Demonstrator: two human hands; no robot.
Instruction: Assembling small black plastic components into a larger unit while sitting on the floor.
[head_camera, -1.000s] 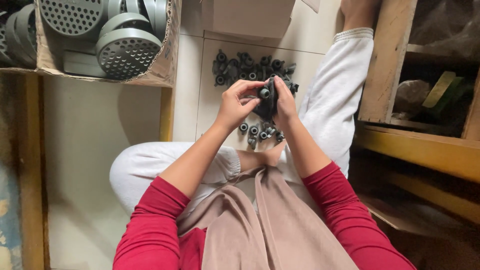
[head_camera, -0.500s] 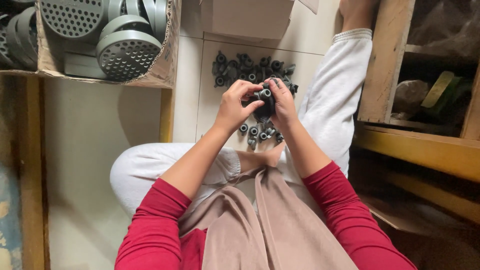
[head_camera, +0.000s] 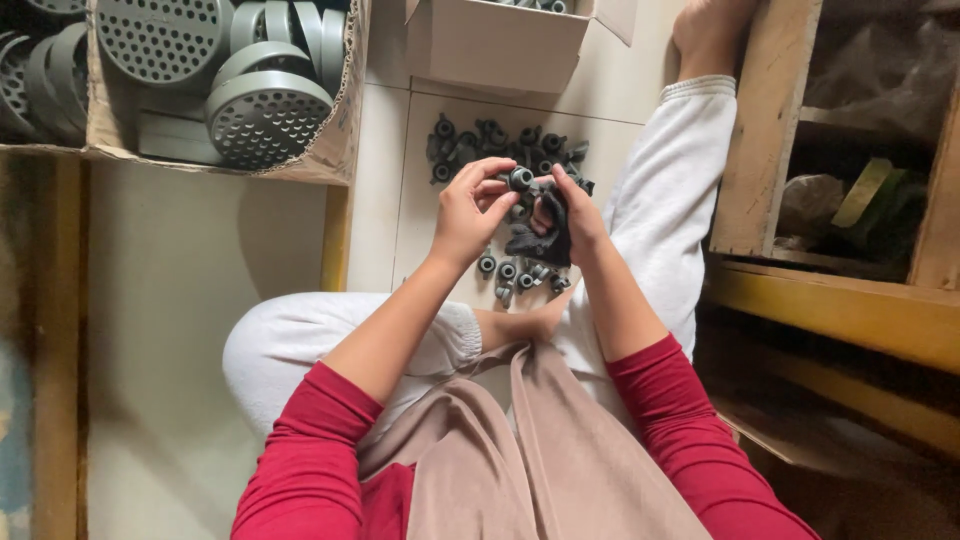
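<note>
Up and to the left of the hands, a worn cardboard box (head_camera: 340, 130) holds grey round strainers (head_camera: 262, 112), domed and punched with small holes, looking like matte plastic. Straight beyond the hands a smaller plain carton (head_camera: 490, 45) sits on the pale tiled floor (head_camera: 180, 280), and a heap of small dark ring-shaped parts (head_camera: 490, 140) lies between it and the fingers. The left hand (head_camera: 465, 215) pinches one small ring (head_camera: 521, 179), dark with a lighter centre, between thumb and forefinger at the top of the two hands. The right hand (head_camera: 575, 215) is closed around a floppy black rubber piece (head_camera: 545, 240) that hangs against its palm. Just below the hands a few more loose rings (head_camera: 510, 272) lie scattered on the tile, near a bare foot (head_camera: 525, 320). To the right stands a rough wooden shelf (head_camera: 760, 130), its frame close beside the white trouser leg (head_camera: 665, 190). Compared with half a second back, the ring sits higher and more exposed at the left fingertips, and the black piece shows more plainly under the right hand.
</note>
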